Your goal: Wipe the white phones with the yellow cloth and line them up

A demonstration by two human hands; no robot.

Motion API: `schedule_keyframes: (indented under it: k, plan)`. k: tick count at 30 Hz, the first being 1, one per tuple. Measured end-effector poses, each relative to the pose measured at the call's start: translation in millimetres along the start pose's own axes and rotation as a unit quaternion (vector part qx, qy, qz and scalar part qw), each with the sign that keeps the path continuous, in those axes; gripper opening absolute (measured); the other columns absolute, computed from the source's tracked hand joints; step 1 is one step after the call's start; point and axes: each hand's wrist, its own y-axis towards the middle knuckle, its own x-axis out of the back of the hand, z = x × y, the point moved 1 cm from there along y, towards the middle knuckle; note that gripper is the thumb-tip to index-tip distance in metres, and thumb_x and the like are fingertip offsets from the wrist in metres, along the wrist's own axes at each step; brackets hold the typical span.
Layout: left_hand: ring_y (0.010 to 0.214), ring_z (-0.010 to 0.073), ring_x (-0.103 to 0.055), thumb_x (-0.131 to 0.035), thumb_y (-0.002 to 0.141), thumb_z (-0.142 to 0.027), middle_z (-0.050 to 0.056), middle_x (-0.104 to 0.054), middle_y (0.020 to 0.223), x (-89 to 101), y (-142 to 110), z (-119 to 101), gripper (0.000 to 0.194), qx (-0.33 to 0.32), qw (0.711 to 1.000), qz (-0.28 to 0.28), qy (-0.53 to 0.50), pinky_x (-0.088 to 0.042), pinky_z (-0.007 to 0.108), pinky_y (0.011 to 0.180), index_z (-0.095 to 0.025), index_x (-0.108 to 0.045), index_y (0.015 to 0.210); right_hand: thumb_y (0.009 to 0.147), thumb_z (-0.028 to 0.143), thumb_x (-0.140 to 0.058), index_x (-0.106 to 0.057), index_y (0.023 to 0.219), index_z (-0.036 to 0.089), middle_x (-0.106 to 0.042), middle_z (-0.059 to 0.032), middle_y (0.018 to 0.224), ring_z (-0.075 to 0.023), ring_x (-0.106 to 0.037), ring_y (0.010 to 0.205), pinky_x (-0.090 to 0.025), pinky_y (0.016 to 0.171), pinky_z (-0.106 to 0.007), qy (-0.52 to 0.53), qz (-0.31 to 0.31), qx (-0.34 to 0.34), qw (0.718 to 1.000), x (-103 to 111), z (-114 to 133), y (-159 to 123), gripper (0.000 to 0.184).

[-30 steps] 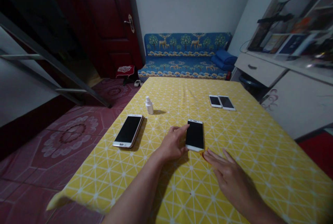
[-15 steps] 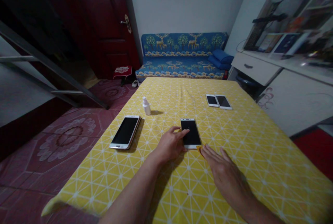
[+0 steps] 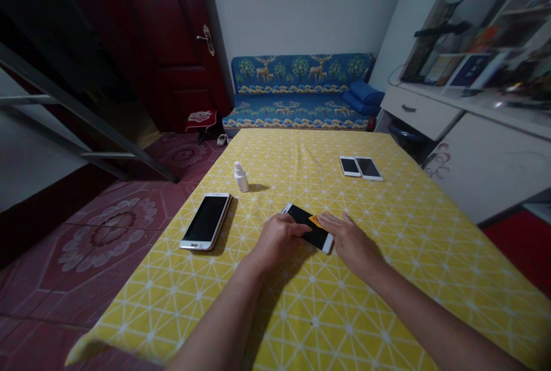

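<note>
A white-framed smartphone (image 3: 319,238) with a dark screen lies askew on the tablecloth in front of me. My left hand (image 3: 279,240) is closed on its left side, with the thumb over the screen. Under the fingertips of my right hand (image 3: 352,243) is a small orange-yellow cloth (image 3: 315,221), pressed against the screen near the phone's far edge. Most of the cloth is hidden by the fingers. To the left rests a larger phone (image 3: 206,221), and behind it stands a small white spray bottle (image 3: 241,178).
Two more white phones (image 3: 349,166) lie side by side at the far right of the yellow tablecloth (image 3: 275,155). Beyond the table is a blue patterned sofa (image 3: 288,108). A white cabinet (image 3: 486,158) stands at the right, a metal ladder (image 3: 107,138) at the left.
The phone has turned from nearly upright to slanted, its top now toward the left. My left hand has closed on its side. My right hand moved the cloth from the phone's lower corner onto the screen.
</note>
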Motion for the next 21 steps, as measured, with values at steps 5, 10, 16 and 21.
schedule_keyframes:
  k: [5, 10, 16, 21]
  plan:
    - [0.090, 0.0263, -0.064, -0.075, 0.077, -0.030, 0.007, -0.074, 0.091, -3.1, 3, 0, 0.035, -0.035, 0.999, 0.001, -0.018, -0.052, 0.045, 0.087, -0.025, -0.074, 0.111, 0.079, -0.004, -0.040, -0.065, 0.128, 0.024, -0.060, -0.0067, 0.137, -0.0212, -0.051, 0.133, -0.037, 0.114, -0.048, 0.026, -0.002, 0.027, 0.999, -1, -7, 15, 0.062]
    - [0.129, 0.0321, -0.050, -0.082, 0.069, -0.044, 0.016, -0.056, 0.138, -4.0, 3, 6, 0.083, -0.057, 0.998, -0.024, 0.026, -0.040, 0.048, 0.108, -0.020, -0.050, 0.142, 0.085, 0.003, -0.044, -0.067, 0.125, 0.025, -0.061, -0.0067, 0.134, -0.0224, -0.054, 0.131, -0.039, 0.114, -0.047, 0.054, -0.012, 0.049, 0.997, -1, -15, 19, 0.051]
    - [0.143, 0.0321, -0.035, -0.076, 0.076, -0.036, 0.016, -0.043, 0.152, -4.4, -1, 12, 0.089, 0.010, 0.999, 0.010, 0.049, -0.025, 0.055, 0.118, -0.019, -0.031, 0.152, 0.089, 0.009, -0.043, -0.065, 0.128, 0.023, -0.059, -0.0072, 0.137, -0.0232, -0.051, 0.133, -0.040, 0.113, -0.048, 0.107, -0.023, 0.067, 0.992, -7, -21, 16, 0.047]
    - [0.137, 0.0330, -0.043, -0.081, 0.071, -0.031, 0.017, -0.048, 0.147, -4.6, 0, 12, 0.095, 0.043, 0.999, -0.008, 0.021, -0.029, 0.056, 0.116, -0.019, -0.031, 0.151, 0.085, 0.002, -0.037, -0.059, 0.134, 0.028, -0.057, -0.0028, 0.140, -0.0211, -0.046, 0.136, -0.034, 0.117, -0.053, 0.091, -0.031, 0.069, 0.993, -8, -28, -1, 0.060]
